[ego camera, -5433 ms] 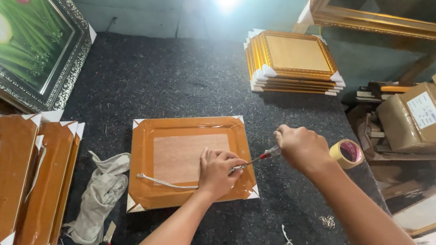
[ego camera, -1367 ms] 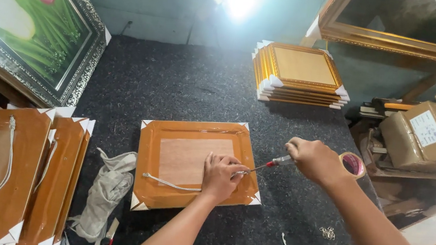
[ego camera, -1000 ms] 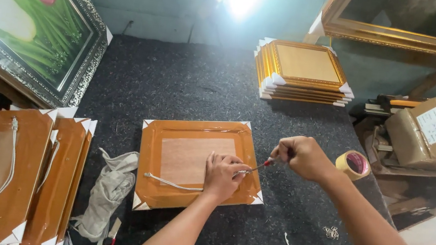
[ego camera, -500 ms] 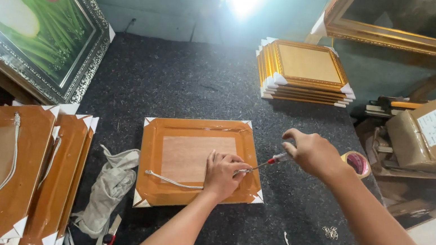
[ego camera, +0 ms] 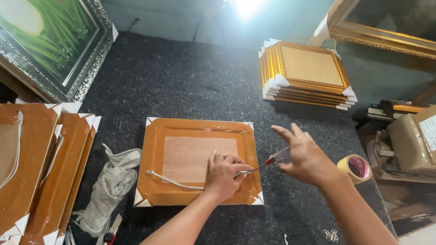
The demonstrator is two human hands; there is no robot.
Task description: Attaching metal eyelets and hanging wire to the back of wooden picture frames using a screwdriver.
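**Screwdriver worked at the frame's right edge**

Left hand (ego camera: 226, 174) lies knuckles-up on the orange frame back (ego camera: 198, 161), pinning the hanging cord (ego camera: 173, 180) end at its near-right edge, likely to keep it steady. Right hand (ego camera: 304, 158) pinches a red-handled screwdriver (ego camera: 263, 163), other fingers spread. Tool's long axis slants, tip near-left to the pinned spot. Frame flat mid-table; tape roll (ego camera: 355, 168) right, frame stack (ego camera: 307, 75) far.

A picture-framing workshop: stacked gold frames (ego camera: 307, 75), a framed painting (ego camera: 28, 16), tape roll (ego camera: 355, 168).
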